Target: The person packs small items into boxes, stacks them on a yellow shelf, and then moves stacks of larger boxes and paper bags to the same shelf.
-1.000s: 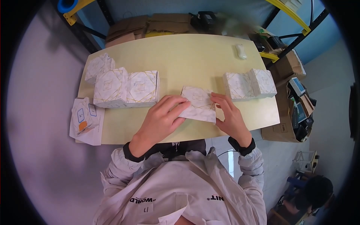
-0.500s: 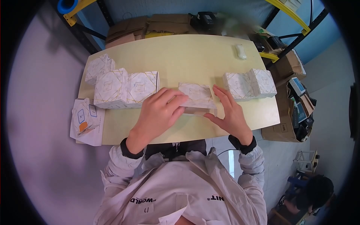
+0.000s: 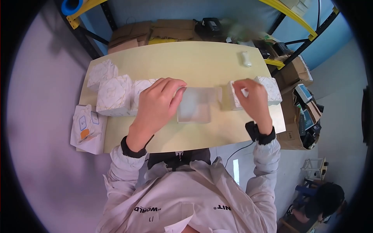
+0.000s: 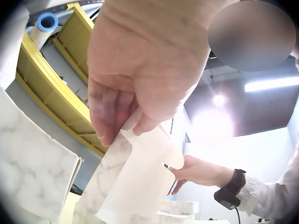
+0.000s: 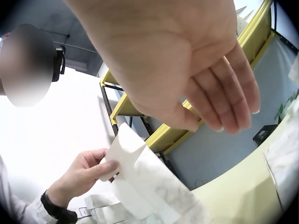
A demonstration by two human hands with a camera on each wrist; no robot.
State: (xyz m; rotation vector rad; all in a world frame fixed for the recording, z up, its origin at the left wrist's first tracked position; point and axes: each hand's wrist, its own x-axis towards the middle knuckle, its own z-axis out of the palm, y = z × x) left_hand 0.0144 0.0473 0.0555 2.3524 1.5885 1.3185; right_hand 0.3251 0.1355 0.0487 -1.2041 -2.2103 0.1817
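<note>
1. Left grip (image 3: 156, 105): pinching the edge of a marbled box (image 3: 194, 110).
2. Right grip (image 3: 254, 101): fingers loosely extended, apart from the box.
3. Box: over the bench (image 3: 186, 62), between both grips.

The left hand (image 3: 157, 99) pinches, and the right hand (image 3: 252, 97) holds nothing.
The left arm (image 3: 126, 171) and right arm (image 3: 264, 165) both reach forward, and the backs of the hands show from above. The left thumb (image 4: 145, 126) presses toward the curled left fingers (image 4: 105, 114). The right fingers (image 5: 231, 105) sit side by side, loose and a little bent, and the right thumb (image 5: 184, 119) stays apart from them. The two hands are well apart.
</note>
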